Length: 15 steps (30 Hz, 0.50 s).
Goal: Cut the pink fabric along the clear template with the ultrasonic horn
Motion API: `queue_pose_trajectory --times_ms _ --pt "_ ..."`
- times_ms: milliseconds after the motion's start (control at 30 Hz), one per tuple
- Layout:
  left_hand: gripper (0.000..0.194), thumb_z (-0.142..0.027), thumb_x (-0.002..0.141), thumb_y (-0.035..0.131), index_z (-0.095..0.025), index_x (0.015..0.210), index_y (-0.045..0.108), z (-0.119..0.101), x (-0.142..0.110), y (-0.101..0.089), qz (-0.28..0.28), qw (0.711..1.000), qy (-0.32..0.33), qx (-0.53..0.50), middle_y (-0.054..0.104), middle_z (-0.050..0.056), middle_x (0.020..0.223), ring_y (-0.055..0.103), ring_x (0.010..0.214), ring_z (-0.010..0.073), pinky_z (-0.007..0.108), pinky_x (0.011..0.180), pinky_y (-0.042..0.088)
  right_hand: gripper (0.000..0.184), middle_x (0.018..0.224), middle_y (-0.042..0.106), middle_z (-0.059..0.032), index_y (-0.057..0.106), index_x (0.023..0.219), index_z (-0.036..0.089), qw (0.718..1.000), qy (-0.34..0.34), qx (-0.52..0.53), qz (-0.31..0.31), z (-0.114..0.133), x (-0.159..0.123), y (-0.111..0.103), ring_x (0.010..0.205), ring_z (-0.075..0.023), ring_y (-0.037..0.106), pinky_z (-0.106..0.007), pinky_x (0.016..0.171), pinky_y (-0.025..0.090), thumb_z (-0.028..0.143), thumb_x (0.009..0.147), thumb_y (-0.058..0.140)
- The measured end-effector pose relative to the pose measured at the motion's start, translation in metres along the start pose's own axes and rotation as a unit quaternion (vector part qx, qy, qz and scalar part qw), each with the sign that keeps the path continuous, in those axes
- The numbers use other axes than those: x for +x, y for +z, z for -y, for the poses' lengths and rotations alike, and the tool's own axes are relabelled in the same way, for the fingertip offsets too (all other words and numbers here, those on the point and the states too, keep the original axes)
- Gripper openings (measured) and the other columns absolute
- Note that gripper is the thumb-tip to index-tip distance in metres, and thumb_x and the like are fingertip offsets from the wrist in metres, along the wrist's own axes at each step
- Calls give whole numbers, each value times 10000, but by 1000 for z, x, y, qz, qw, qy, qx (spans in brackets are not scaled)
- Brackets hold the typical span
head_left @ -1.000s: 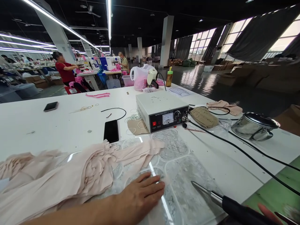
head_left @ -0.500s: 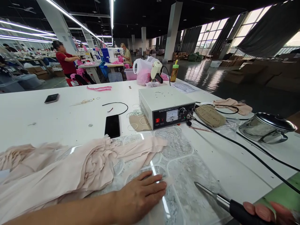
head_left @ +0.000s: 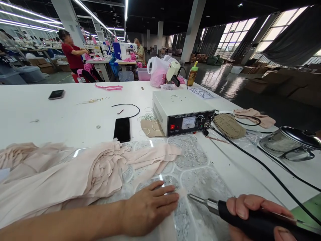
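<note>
My left hand (head_left: 153,207) lies flat, fingers stretched out, pressing on a thin pale pink fabric strip (head_left: 167,231) over a clear patterned mat (head_left: 198,180). My right hand (head_left: 253,211) is wrapped round the black handle of a corded handpiece (head_left: 213,205) with a slim pointed metal tip. That tip is at the strip's right edge, just right of my left fingertips; whether it touches cannot be made out. A heap of pale pink fabric pieces (head_left: 102,170) lies left of and beyond my left hand.
A control box (head_left: 184,108) with a dial stands behind the mat, its black cable (head_left: 260,164) running along the right. Nearby are a phone (head_left: 122,130), brown card pattern pieces (head_left: 230,126) and a lidded steel pot (head_left: 288,144). Two people work at machines farther back.
My right hand has brought the handpiece left, its tip now close to my left fingertips. My left hand stays in place on the strip. The view has shifted slightly.
</note>
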<state>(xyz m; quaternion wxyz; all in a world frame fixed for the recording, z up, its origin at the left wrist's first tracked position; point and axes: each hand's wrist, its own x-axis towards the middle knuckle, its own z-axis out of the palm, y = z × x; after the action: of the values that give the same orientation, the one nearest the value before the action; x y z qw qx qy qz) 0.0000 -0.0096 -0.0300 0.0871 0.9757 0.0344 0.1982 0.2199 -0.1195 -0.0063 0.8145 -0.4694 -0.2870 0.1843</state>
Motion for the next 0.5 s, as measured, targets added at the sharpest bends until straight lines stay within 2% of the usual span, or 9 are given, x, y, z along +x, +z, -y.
queue_pose_trajectory --times_ms 267,500 --pt "267 -174 1021 401 -130 1210 584 -1 0 0 -7 1000 -6 -2 614 41 1311 493 1287 194 348 1160 264 144 744 357 -10 491 869 244 1000 -4 3 0 -3 3 4 538 -162 422 -348 445 405 273 868 350" --pt "268 -168 1015 403 -120 1208 582 -1 1 -2 -4 1000 0 -1 617 50 1305 481 1298 199 354 1161 270 110 664 394 7 478 791 234 997 -55 -41 21 4 8 17 484 -131 423 -294 404 409 274 860 402"
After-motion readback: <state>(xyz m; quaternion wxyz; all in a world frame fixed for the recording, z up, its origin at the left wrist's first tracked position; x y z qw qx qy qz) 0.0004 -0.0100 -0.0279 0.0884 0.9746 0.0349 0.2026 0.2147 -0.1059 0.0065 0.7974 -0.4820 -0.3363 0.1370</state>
